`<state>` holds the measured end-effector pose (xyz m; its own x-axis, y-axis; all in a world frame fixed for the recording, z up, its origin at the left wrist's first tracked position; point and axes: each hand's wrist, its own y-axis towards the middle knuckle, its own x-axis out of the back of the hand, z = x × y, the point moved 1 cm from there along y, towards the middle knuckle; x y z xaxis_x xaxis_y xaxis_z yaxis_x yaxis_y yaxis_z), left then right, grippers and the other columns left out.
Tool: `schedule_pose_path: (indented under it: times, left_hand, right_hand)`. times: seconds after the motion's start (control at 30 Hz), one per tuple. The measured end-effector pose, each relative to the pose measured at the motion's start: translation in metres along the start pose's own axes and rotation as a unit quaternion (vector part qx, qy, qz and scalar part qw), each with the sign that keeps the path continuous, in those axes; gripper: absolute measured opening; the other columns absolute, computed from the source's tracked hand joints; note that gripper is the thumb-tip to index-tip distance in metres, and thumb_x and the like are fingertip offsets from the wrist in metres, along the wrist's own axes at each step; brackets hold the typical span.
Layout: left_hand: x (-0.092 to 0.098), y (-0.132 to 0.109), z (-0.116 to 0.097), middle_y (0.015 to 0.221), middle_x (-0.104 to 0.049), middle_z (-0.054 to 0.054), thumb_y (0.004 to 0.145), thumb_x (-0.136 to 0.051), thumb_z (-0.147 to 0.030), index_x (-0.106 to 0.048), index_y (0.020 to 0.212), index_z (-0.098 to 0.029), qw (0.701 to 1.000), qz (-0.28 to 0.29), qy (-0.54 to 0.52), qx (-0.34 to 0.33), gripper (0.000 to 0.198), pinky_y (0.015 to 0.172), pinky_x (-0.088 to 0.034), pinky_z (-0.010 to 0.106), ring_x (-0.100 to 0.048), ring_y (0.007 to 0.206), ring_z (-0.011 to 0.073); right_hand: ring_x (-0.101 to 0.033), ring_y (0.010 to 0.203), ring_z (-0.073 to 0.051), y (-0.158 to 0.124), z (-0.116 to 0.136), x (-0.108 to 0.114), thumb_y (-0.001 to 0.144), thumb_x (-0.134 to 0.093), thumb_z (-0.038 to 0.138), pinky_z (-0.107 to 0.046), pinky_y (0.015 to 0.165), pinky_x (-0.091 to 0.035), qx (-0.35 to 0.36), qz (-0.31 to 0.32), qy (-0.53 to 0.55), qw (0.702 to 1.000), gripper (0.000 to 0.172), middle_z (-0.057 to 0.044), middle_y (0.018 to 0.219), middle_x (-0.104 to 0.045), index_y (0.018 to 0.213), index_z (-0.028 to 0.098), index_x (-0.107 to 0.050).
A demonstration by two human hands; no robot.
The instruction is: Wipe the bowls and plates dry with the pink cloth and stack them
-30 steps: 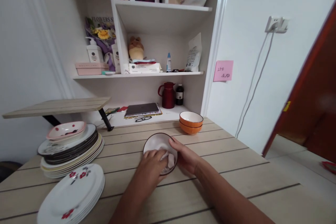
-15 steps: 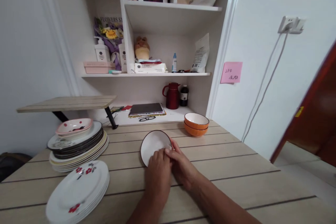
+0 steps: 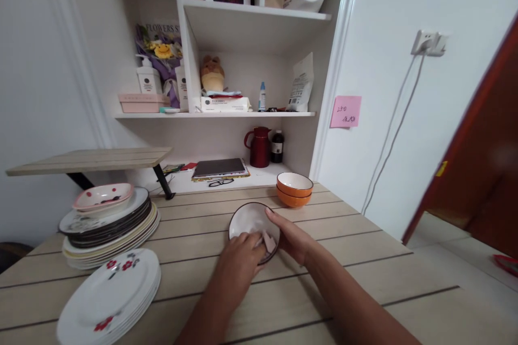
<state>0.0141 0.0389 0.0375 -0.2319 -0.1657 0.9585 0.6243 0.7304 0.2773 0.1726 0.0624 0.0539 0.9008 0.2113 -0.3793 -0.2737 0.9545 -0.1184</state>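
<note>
A bowl with a white inside and a dark rim is tilted toward me at the middle of the table. My right hand grips its right side, thumb over the rim and fingers hidden behind it. Inside the bowl my left hand presses a small pinkish cloth against the surface; its fingers are bent around part of the cloth. Just behind, to the right, two orange bowls with white insides stand nested.
White plates with red flowers are stacked at the front left. Behind them stands a taller plate stack topped by a pink-dotted dish. A raised wooden shelf, a laptop, glasses and a red jug are farther back.
The bowl has shifted right and turned in my hands. My right thumb now lies on its rim, and the cloth under my left hand has come into view.
</note>
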Motion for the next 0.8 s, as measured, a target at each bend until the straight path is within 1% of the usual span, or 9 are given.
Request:
schedule_pose_path:
  times: [0.1, 0.2, 0.27, 0.37, 0.5, 0.57, 0.67, 0.73, 0.8]
  left_hand:
    - [-0.003, 0.001, 0.002, 0.130, -0.062, 0.005, 0.081, -0.074, -0.026, -0.063, 0.119, -0.028, 1.000, 0.012, 0.000, -0.019, 0.040, 0.092, -0.050, 0.042, -0.059, 0.110, 0.0271]
    - [-0.009, 0.000, 0.001, 0.131, -0.062, 0.008, 0.079, -0.076, -0.027, -0.063, 0.120, -0.024, 1.000, 0.007, -0.001, 0.000, 0.042, 0.093, -0.050, 0.042, -0.059, 0.111, 0.0276]
    - [-0.012, -0.001, -0.002, 0.129, -0.063, 0.008, 0.080, -0.075, -0.023, -0.063, 0.121, -0.023, 0.999, -0.014, -0.010, 0.037, 0.043, 0.095, -0.050, 0.042, -0.059, 0.110, 0.0274]
    - [-0.016, -0.002, -0.006, 0.119, -0.067, 0.008, 0.086, -0.065, -0.018, -0.060, 0.125, -0.021, 0.990, -0.068, -0.042, 0.116, 0.039, 0.095, -0.050, 0.041, -0.060, 0.106, 0.0259]
    - [-0.020, -0.004, -0.012, 0.109, -0.068, 0.009, 0.093, -0.046, -0.014, -0.062, 0.120, -0.022, 0.974, -0.112, -0.087, 0.178, 0.032, 0.091, -0.051, 0.037, -0.061, 0.102, 0.0244]
    - [-0.018, -0.004, -0.013, 0.110, -0.067, 0.010, 0.092, -0.043, -0.013, -0.062, 0.121, -0.020, 0.972, -0.114, -0.100, 0.177, 0.035, 0.092, -0.050, 0.038, -0.060, 0.105, 0.0249]
    - [-0.014, -0.004, -0.011, 0.120, -0.063, 0.011, 0.091, -0.046, -0.014, -0.056, 0.129, -0.020, 0.975, -0.112, -0.118, 0.149, 0.040, 0.096, -0.049, 0.039, -0.058, 0.111, 0.0253]
    - [-0.011, -0.004, -0.009, 0.123, -0.062, 0.008, 0.090, -0.051, -0.015, -0.055, 0.130, -0.024, 0.979, -0.104, -0.127, 0.120, 0.041, 0.096, -0.050, 0.040, -0.058, 0.110, 0.0245]
    - [-0.009, -0.004, -0.008, 0.123, -0.062, 0.006, 0.087, -0.058, -0.014, -0.059, 0.125, -0.026, 0.984, -0.091, -0.130, 0.080, 0.040, 0.095, -0.050, 0.040, -0.058, 0.109, 0.0241]
  right_hand:
    - [-0.064, 0.094, -0.026, -0.004, 0.005, 0.010, 0.079, -0.067, 0.064, -0.038, 0.078, -0.047, -0.019, -0.016, -0.067, 0.997, 0.054, -0.008, 0.100, -0.074, 0.112, 0.021, -0.067]
    - [-0.064, 0.095, -0.025, -0.008, 0.002, 0.004, 0.077, -0.073, 0.057, -0.035, 0.075, -0.047, 0.011, -0.014, -0.051, 0.999, 0.059, -0.005, 0.109, -0.072, 0.126, 0.027, -0.059]
    - [-0.064, 0.098, -0.024, -0.010, -0.005, -0.006, 0.074, -0.079, 0.048, -0.035, 0.077, -0.048, 0.043, 0.005, -0.007, 0.999, 0.069, -0.004, 0.112, -0.071, 0.134, 0.032, -0.051]
    - [-0.064, 0.105, -0.026, -0.010, -0.017, -0.023, 0.070, -0.083, 0.038, -0.038, 0.090, -0.048, 0.078, 0.030, 0.048, 0.995, 0.078, -0.005, 0.113, -0.070, 0.138, 0.032, -0.046]
    - [-0.063, 0.109, -0.026, -0.006, -0.034, -0.040, 0.067, -0.084, 0.031, -0.040, 0.099, -0.045, 0.098, 0.017, 0.083, 0.992, 0.079, -0.004, 0.116, -0.069, 0.137, 0.035, -0.046]
    - [-0.063, 0.108, -0.025, -0.003, -0.038, -0.043, 0.072, -0.080, 0.033, -0.040, 0.098, -0.045, 0.104, 0.003, 0.083, 0.991, 0.073, -0.002, 0.115, -0.069, 0.137, 0.037, -0.046]
    - [-0.064, 0.101, -0.024, 0.000, -0.034, -0.040, 0.077, -0.076, 0.040, -0.038, 0.094, -0.046, 0.094, -0.039, 0.052, 0.993, 0.064, -0.001, 0.103, -0.070, 0.135, 0.036, -0.049]
    - [-0.063, 0.099, -0.025, 0.001, -0.024, -0.031, 0.076, -0.076, 0.046, -0.036, 0.089, -0.047, 0.078, -0.054, 0.020, 0.995, 0.058, -0.002, 0.101, -0.071, 0.130, 0.033, -0.055]
    - [-0.063, 0.097, -0.025, 0.001, -0.011, -0.016, 0.077, -0.075, 0.051, -0.035, 0.083, -0.048, 0.064, -0.041, -0.017, 0.997, 0.051, -0.003, 0.108, -0.071, 0.121, 0.029, -0.062]
